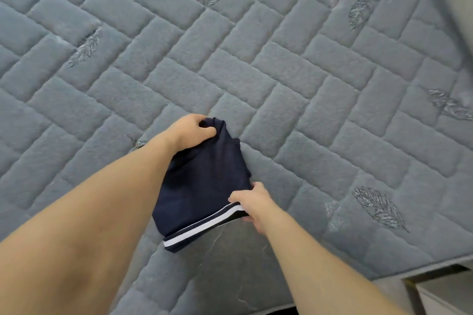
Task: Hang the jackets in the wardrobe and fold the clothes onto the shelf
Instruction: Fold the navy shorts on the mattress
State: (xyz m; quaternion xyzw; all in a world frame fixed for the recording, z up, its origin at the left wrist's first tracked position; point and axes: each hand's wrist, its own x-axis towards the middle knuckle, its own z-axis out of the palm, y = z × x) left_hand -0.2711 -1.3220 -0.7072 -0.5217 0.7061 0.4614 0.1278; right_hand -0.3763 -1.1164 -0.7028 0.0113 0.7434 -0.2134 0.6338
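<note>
You have one navy garment (202,186) in hand, already folded down to a compact bundle with its white-striped hem toward you. Your left hand (193,133) grips the bunched far end, fingers (204,133) curled round the cloth; your right hand (252,203) pinches the near corner at the stripes, thumb on top. The bundle sits at the near edge of the bed (281,71), and whether it rests on the quilt or hangs just above it, you cannot tell.

Judging by this, the fold on this piece looks nearly finished; carrying it to the shelf is still ahead. No wardrobe, shelf, jackets or other clothes appear in view, so how much of the whole job remains cannot be read here.

For room: the quilted bed stretches wide and bare beyond your hands. Its edge runs just under your forearms, with grey floor (230,258) below and a pale furniture corner (445,291) at lower right, well apart from the garment.
</note>
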